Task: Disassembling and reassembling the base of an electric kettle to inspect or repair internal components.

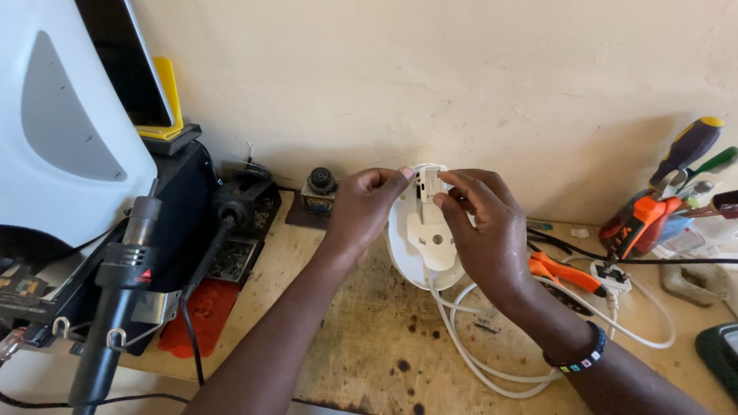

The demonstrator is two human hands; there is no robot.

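A white oval plastic device (419, 242) stands tilted on edge over the wooden bench, its flat underside toward me. My left hand (365, 207) grips its upper left rim with thumb and fingers. My right hand (480, 227) wraps around its right side, fingertips pinching a small white block (428, 183) at the top edge. A white cable (477, 361) runs from the bottom of the device and loops across the bench toward the right.
A black hot-air gun (115, 300) stands at the left beside a black station box (184, 223) and a large white casing (61, 131). Orange-handled pliers (565, 274), a white plug (611, 277) and a cup of screwdrivers (676, 192) crowd the right. The wall is close behind.
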